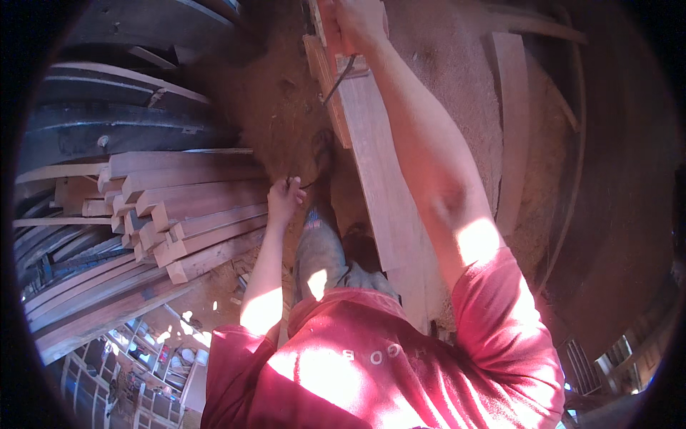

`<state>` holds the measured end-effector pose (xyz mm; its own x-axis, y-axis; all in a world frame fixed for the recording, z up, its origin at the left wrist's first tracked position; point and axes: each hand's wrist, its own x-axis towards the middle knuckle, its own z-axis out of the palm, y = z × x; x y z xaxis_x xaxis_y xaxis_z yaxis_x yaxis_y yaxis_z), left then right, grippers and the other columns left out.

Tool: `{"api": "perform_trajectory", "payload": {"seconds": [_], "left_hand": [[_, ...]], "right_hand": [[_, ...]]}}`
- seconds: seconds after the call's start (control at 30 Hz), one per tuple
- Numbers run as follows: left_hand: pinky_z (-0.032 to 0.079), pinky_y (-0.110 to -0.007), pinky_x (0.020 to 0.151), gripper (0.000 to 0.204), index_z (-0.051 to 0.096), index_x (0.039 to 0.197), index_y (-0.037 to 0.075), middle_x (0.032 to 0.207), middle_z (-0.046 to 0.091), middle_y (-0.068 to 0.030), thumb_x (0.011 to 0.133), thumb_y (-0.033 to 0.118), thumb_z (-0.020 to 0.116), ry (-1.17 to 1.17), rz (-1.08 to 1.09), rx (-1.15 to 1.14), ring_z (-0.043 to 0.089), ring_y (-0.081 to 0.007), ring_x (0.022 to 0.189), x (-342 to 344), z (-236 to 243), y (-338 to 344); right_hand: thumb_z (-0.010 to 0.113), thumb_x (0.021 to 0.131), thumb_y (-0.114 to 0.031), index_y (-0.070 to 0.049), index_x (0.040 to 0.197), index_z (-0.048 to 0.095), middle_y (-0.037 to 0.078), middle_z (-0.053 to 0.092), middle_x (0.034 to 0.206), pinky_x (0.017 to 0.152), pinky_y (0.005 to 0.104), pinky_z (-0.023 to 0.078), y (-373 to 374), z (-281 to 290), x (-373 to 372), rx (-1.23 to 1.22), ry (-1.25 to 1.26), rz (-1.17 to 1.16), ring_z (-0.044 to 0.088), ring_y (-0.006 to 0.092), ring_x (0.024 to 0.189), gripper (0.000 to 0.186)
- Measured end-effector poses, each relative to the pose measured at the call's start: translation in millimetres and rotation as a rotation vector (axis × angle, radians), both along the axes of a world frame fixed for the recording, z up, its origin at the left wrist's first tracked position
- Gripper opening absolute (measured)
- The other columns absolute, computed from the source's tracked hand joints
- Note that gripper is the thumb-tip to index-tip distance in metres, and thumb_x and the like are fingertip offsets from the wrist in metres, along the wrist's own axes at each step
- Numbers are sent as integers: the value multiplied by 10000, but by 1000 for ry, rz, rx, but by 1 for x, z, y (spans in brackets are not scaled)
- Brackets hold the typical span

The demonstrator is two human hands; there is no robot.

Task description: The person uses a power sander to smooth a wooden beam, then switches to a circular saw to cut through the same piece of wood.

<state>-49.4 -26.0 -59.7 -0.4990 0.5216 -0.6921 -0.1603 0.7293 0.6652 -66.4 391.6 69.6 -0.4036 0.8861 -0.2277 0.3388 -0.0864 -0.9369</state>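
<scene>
At the top of the head view, my right hand (pixel 359 27) is closed around something at the far end of a long pale board (pixel 371 143); what it grips is mostly hidden and cut off by the edge. A dark cord (pixel 339 80) comes out beneath that hand and hangs over the board's left side. My left hand (pixel 286 198) is lower and to the left, near the ends of stacked timber. Its fingers are closed on a thin dark piece that looks like the same cord. A narrower wooden strip (pixel 330 93) lies along the board's left edge.
Stacked square-cut timbers (pixel 193 193) lie to my left, their ends staggered. Dark curved planks (pixel 128 121) rise behind them. Another board (pixel 510 121) stretches along the right on sawdust-covered ground (pixel 457 79). Shelving (pixel 150 357) with small items shows at the lower left.
</scene>
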Motion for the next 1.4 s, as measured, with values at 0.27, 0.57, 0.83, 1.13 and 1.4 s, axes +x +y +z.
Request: {"api": "perform_trajectory", "payload": {"seconds": [0.27, 0.57, 0.83, 1.13, 1.4], "left_hand": [[533, -362, 616, 236, 651, 966, 1, 781, 729, -143, 986, 234, 623, 121, -110, -131, 714, -230, 704, 26, -26, -124], [510, -458, 726, 256, 674, 926, 54, 859, 690, -236, 939, 309, 673, 262, -552, -297, 678, -435, 855, 119, 30, -209], [503, -408, 656, 223, 658, 906, 18, 723, 650, -209, 910, 233, 717, 281, -172, -152, 660, -306, 667, 88, -9, -205], [523, -352, 605, 284, 668, 862, -18, 717, 704, -120, 932, 256, 688, 48, 29, -165, 671, -182, 623, 61, -28, -100], [506, -279, 555, 262, 620, 934, -2, 738, 691, -81, 992, 251, 650, -112, 179, 115, 637, -116, 611, 43, -24, 3]], "right_hand": [[492, 1001, -541, -27, 1147, 722, 237, 732, 947, 772, 446, 538, -179, -17, 170, 154, -147, 31, 723, 371, 894, 581], [552, 1011, -415, 22, 1033, 667, 36, 593, 643, 526, 313, 457, -469, 45, 421, -321, -71, -17, 570, 112, 580, 452], [563, 1011, -399, 36, 941, 663, 98, 637, 698, 631, 366, 482, -328, 4, 293, -172, 4, -29, 583, 148, 684, 452], [561, 1003, -429, 57, 832, 685, 162, 619, 632, 610, 383, 469, -140, -11, 118, 42, -7, -51, 588, 167, 637, 529], [489, 998, -537, 12, 964, 719, 225, 682, 796, 701, 434, 506, -11, -12, -10, 375, -16, -33, 687, 326, 775, 595]]}}
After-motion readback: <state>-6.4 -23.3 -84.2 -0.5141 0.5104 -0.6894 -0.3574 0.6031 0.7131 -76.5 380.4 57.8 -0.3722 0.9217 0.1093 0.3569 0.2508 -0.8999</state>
